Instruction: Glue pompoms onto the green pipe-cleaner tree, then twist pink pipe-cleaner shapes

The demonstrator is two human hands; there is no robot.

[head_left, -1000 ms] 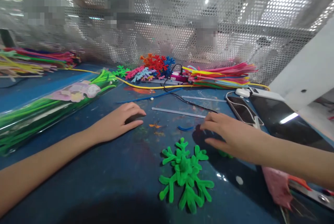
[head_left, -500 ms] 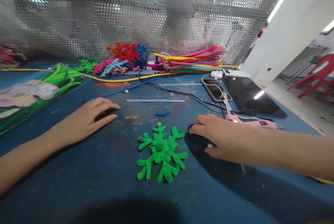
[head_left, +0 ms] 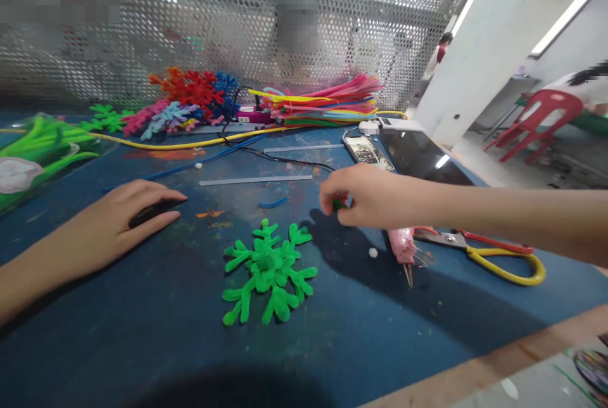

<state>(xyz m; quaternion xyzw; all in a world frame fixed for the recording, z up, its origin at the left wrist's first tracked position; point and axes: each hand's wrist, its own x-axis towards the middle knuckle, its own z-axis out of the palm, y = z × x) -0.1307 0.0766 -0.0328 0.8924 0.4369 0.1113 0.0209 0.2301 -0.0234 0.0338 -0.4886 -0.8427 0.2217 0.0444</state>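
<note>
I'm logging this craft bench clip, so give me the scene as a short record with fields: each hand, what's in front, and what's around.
left hand: flat on the blue table, palm down, fingers over a dark spot I cannot identify
right hand: raised above the table, pinching a small green piece
in front: green pipe-cleaner snowflake, lying flat between the hands
right side: pink glue gun, yellow-handled scissors, phone
back: bundle of coloured pipe cleaners, pile of coloured snowflakes, perforated metal screen
</note>
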